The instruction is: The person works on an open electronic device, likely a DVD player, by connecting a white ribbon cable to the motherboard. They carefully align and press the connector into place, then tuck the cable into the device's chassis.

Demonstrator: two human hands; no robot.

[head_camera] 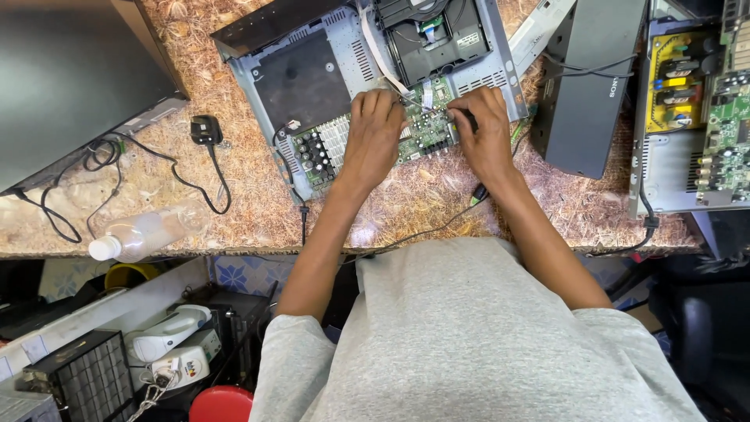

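My mottled brown workbench point(234, 195) carries the opened grey player chassis point(312, 70), a clear plastic bottle point(144, 233), a black plug point(206, 129), a black box point(586, 86) and another open chassis point(687, 117).

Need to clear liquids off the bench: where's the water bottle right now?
Head view, lower left: the bottle lies on its side at the table's front edge, left of the left hand, just below the black plug and its cable.
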